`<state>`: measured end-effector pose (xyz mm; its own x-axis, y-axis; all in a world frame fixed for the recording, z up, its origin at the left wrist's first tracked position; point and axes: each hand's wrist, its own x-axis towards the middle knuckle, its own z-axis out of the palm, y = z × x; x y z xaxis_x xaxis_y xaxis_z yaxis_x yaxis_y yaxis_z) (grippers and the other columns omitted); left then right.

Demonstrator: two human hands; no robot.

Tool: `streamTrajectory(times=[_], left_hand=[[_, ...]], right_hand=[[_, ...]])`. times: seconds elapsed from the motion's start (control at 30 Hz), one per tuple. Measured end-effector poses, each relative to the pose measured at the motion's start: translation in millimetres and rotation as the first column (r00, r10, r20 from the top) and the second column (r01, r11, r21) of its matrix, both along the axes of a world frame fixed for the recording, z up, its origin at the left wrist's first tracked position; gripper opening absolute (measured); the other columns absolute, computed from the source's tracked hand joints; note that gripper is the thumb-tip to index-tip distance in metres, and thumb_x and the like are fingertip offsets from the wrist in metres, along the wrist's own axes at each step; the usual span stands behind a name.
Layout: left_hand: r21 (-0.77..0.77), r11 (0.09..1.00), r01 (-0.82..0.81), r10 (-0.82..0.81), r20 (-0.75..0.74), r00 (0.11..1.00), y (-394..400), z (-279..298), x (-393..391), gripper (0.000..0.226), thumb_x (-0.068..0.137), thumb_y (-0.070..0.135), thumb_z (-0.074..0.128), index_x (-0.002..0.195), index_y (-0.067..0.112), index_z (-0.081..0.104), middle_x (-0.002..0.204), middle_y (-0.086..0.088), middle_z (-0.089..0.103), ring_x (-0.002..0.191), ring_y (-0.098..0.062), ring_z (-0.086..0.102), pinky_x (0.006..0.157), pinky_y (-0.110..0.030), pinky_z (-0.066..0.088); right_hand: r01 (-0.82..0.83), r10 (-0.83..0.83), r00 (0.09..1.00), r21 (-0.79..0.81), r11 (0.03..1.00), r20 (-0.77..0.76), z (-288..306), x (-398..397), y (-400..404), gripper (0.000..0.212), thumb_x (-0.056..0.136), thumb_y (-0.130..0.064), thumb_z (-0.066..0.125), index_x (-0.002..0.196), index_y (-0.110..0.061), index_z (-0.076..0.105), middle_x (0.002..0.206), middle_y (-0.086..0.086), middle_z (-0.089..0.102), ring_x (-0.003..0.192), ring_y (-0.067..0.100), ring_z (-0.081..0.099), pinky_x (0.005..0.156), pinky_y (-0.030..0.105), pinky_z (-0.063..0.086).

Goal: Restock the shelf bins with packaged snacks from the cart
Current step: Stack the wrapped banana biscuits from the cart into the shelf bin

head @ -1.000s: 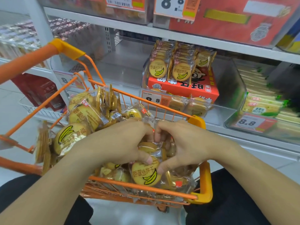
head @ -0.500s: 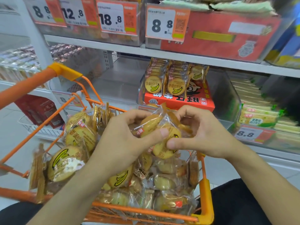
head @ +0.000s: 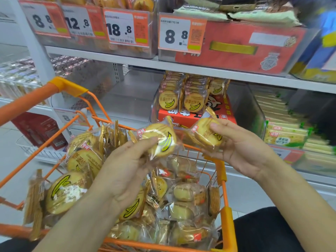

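You have the white upper shelf (head: 127, 60) crossing the top of the frame, and on it sit clear bins with price tags (head: 125, 27) at upper left and a red carton (head: 236, 50) at upper right. On the lower shelf (head: 127, 108), at centre, a clear bin (head: 241, 108) holds upright banana biscuit packs (head: 168, 100) above a red box (head: 225, 113). At right, another bin holds green-labelled packs (head: 285, 137).

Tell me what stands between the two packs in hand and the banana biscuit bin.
Nothing visible does. The left hand holds one biscuit pack, the right hand another, both above the cart's far rim. The bin lies open just beyond.
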<state>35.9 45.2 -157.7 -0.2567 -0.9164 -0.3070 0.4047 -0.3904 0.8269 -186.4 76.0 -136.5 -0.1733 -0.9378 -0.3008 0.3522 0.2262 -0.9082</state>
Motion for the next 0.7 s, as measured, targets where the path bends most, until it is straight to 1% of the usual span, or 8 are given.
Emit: streamTrajectory(times=[0.07,0.13,0.27,0.37,0.43,0.5,0.63,0.7], left_hand=[[0.057,0.998,0.000,0.000,-0.004,1.000,1.7,-0.9,-1.8,0.024,0.082,0.016,0.068,0.102,0.003,0.067,0.085,-0.009,0.077,0.094,-0.032,0.072,0.067,-0.037,0.056],[0.066,0.998,0.004,-0.003,-0.020,1.000,4.7,0.2,-4.0,0.020,0.092,0.013,0.060,0.106,0.000,0.066,0.088,-0.012,0.077,0.091,-0.032,0.073,0.068,-0.045,0.061],[0.044,0.998,0.045,-0.044,-0.023,0.999,8.6,-1.6,-5.7,0.036,0.089,0.008,0.062,0.123,-0.003,0.056,0.102,-0.017,0.075,0.094,-0.033,0.074,0.075,-0.045,0.062],[0.002,0.994,0.108,-0.108,-0.003,0.994,9.8,-6.4,-6.7,0.070,0.075,0.005,0.071,0.139,0.002,0.044,0.106,-0.017,0.074,0.095,-0.030,0.074,0.079,-0.040,0.061],[-0.028,0.990,0.137,-0.135,0.042,0.990,10.6,-9.3,-7.2,0.075,0.067,0.002,0.074,0.137,0.002,0.045,0.103,-0.017,0.075,0.094,-0.029,0.074,0.077,-0.035,0.062],[-0.059,0.988,0.143,-0.137,0.089,0.987,11.1,-12.2,-8.5,0.063,0.068,-0.003,0.073,0.128,0.004,0.053,0.101,-0.018,0.075,0.092,-0.029,0.074,0.076,-0.033,0.062],[-0.088,0.983,0.160,-0.143,0.171,0.975,11.3,-17.5,-10.1,0.039,0.082,-0.009,0.067,0.116,0.009,0.063,0.102,-0.020,0.074,0.095,-0.033,0.073,0.083,-0.038,0.061],[-0.078,0.980,0.182,-0.163,0.205,0.965,10.7,-19.0,-10.4,0.031,0.088,-0.006,0.062,0.114,0.011,0.066,0.103,-0.016,0.075,0.096,-0.032,0.072,0.084,-0.040,0.059]], right_hand=[[0.034,-0.038,0.994,0.044,0.998,0.099,0.2,1.0,-0.2,0.028,0.079,-0.019,0.069,0.105,-0.010,0.076,0.109,0.015,0.075,0.093,0.024,0.072,0.057,0.028,0.060],[0.024,-0.033,0.991,0.073,0.997,0.131,0.4,2.2,-0.3,0.021,0.077,-0.020,0.071,0.093,-0.010,0.081,0.108,0.015,0.075,0.093,0.024,0.071,0.052,0.024,0.058],[-0.014,0.005,0.983,0.049,0.999,0.182,-0.3,2.0,0.4,0.023,0.081,-0.016,0.070,0.102,-0.006,0.075,0.114,0.018,0.073,0.097,0.027,0.068,0.054,0.025,0.059],[-0.037,0.035,0.993,0.016,0.999,0.110,-1.8,-1.0,0.8,0.028,0.078,-0.008,0.070,0.105,-0.003,0.073,0.114,0.016,0.072,0.099,0.026,0.068,0.073,0.031,0.060],[-0.057,0.057,0.997,0.000,0.998,0.045,-3.7,-3.5,0.4,0.037,0.076,-0.007,0.071,0.113,-0.003,0.071,0.114,0.015,0.073,0.099,0.025,0.070,0.095,0.039,0.053],[-0.125,0.125,0.992,-0.028,0.992,0.008,-2.0,-4.4,1.4,0.040,0.077,-0.006,0.070,0.117,-0.005,0.070,0.110,0.014,0.074,0.095,0.026,0.070,0.100,0.043,0.048],[-0.326,0.328,0.929,0.041,0.944,-0.171,-1.0,-7.6,5.9,0.033,0.080,-0.012,0.069,0.112,-0.008,0.074,0.105,0.013,0.072,0.093,0.026,0.065,0.091,0.040,0.051],[-0.383,0.389,0.888,0.073,0.921,-0.246,-0.9,-9.9,7.8,0.039,0.078,-0.011,0.071,0.117,-0.013,0.072,0.105,0.011,0.073,0.093,0.025,0.069,0.086,0.039,0.055]])
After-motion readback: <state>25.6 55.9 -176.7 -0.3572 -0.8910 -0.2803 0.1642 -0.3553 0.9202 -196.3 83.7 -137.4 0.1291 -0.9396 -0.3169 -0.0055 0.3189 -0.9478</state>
